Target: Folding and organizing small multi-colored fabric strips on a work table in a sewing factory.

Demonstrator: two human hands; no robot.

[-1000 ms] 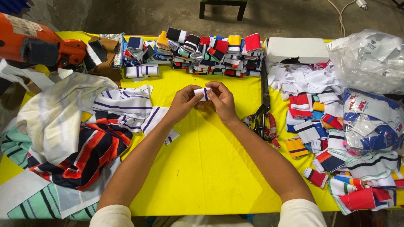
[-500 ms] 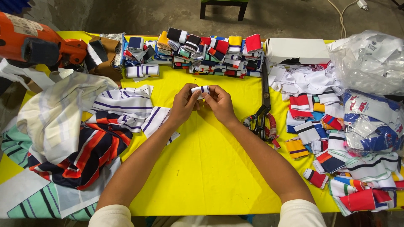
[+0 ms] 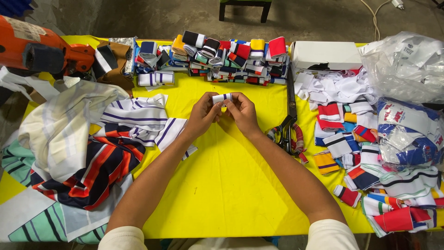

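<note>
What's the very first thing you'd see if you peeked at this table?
Probably the bright yellow table, with the left hand and right hand meeting at its middle around a small white roll of striped band. Next come the colourful rolled bands stacked along the far edge, and the big scissors lying just right of the hands.

Only one view on my end, the head cam, looking steeply down from just above and behind my left hand [image 3: 202, 116] and right hand [image 3: 242, 112]. It faces forward across the bright yellow cloth-covered table [image 3: 226, 185], close enough that my forearms fill the bottom edge, with bare grey concrete floor [image 3: 138, 18] beyond the hands.
</note>
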